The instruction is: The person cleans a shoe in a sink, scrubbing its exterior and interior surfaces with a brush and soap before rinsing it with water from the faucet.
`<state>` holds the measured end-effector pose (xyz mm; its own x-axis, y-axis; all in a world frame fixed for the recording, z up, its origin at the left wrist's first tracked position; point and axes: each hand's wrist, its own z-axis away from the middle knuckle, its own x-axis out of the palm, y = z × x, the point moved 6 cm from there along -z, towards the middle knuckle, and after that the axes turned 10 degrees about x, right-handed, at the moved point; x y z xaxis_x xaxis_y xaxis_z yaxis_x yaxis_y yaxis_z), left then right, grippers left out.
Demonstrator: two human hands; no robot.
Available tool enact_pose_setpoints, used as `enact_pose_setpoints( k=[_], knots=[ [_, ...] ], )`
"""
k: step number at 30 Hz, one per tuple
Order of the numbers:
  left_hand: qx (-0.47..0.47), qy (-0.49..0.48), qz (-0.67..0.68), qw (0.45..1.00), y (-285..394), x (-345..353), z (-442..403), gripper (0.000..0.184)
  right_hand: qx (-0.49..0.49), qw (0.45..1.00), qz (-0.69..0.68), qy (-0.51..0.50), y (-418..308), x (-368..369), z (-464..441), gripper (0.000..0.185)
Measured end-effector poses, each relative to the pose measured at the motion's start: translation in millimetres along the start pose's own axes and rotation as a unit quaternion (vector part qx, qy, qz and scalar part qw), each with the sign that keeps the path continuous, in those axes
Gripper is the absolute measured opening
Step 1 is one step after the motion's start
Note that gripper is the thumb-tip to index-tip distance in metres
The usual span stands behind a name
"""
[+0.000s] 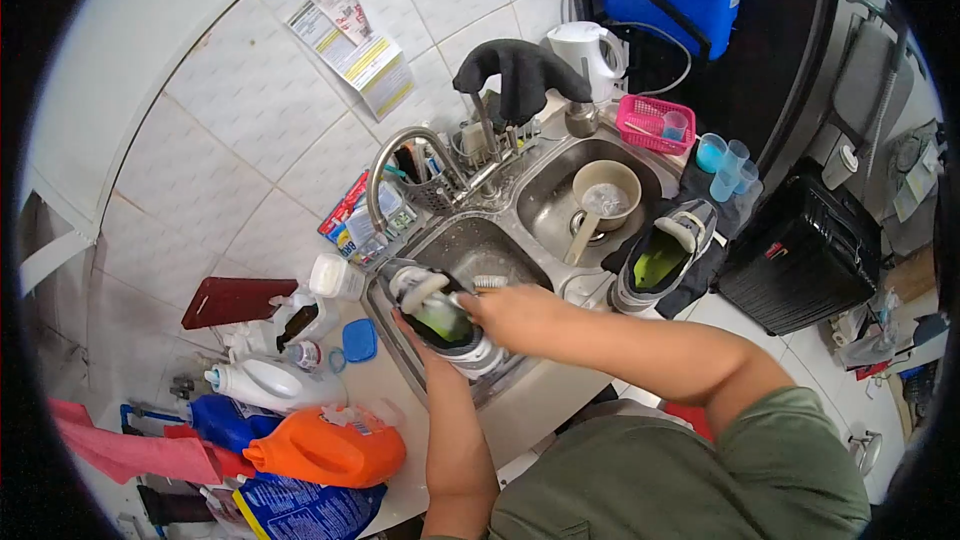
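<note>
A wet grey sneaker [470, 352] with a lime-green insole is tilted over the left sink basin [490, 240]. My left hand [418, 328] grips it from the left side, and most of those fingers are hidden behind the shoe. My right hand [505, 318] is closed at the shoe's opening, slightly blurred. A brush [490, 282] with pale bristles shows at my right fingers; its handle is hidden. A matching sneaker [660, 260] rests to the right of the sink. In the right basin lies a beige dipper [607, 190] with water in it.
A curved faucet [400, 140] arches over the left basin, with a dark cloth [520, 80] draped behind it. An orange jug [335, 448] and a white bottle [270, 383] crowd the left counter. A pink basket [655, 125] and blue cups [730, 172] stand at the right.
</note>
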<state>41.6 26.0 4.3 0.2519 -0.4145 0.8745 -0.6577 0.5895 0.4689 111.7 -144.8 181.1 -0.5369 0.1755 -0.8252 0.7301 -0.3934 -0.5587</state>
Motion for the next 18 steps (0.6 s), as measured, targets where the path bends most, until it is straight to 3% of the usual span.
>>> enact_pose_setpoints(
  k=[2, 3, 4, 5, 7, 8, 11, 12, 13, 15, 16, 18],
  knots=[
    [0.049, 0.121, -0.116, 0.985, -1, -44, -7, 0.060, -0.008, 0.999, 0.023, -0.020, -7, -9, 32, 0.032],
    [0.191, 0.037, -0.282, 0.940, 8, -23, -14, 0.055, 0.003, 1.000, 0.014, -0.021, -8, -13, 33, 0.033],
    [0.081, 0.006, -0.137, 0.987, -19, -27, -13, 0.050, 0.001, 0.999, 0.029, -0.015, -3, -6, 17, 0.034],
    [-0.039, 0.007, -0.001, 0.999, -45, -31, -8, 0.045, 0.004, 0.999, 0.043, -0.007, 4, 11, -9, 0.034],
    [0.001, 0.053, 0.071, 0.996, -21, 78, 11, 0.041, 0.000, 0.997, 0.072, -0.017, 4, 16, -35, 0.034],
    [0.025, -0.040, 0.089, 0.995, -20, 59, 11, 0.041, -0.013, 0.998, 0.054, -0.025, 2, 13, -26, 0.035],
    [0.003, 0.101, 0.036, 0.994, -3, -49, -3, 0.046, -0.056, 0.997, 0.040, -0.038, -6, -10, 31, 0.038],
    [-0.029, 0.114, 0.066, 0.991, 1, 1, 14, 0.045, -0.053, 0.997, 0.058, -0.022, -6, -10, 31, 0.039],
    [-0.036, 0.068, 0.025, 0.997, -8, 2, 13, 0.046, -0.049, 0.996, 0.071, -0.008, -7, -7, 31, 0.039],
    [0.029, 0.010, 0.051, 0.998, -29, 22, 10, 0.048, -0.034, 0.996, 0.067, 0.048, -5, 1, 9, 0.040],
    [0.012, 0.048, 0.060, 0.997, -27, 55, 15, 0.044, -0.033, 0.991, 0.131, 0.008, -3, 15, -14, 0.038],
    [0.037, 0.023, 0.055, 0.997, -26, 0, 6, 0.043, -0.046, 0.996, 0.074, 0.023, 3, 28, -23, 0.034]
  ],
)
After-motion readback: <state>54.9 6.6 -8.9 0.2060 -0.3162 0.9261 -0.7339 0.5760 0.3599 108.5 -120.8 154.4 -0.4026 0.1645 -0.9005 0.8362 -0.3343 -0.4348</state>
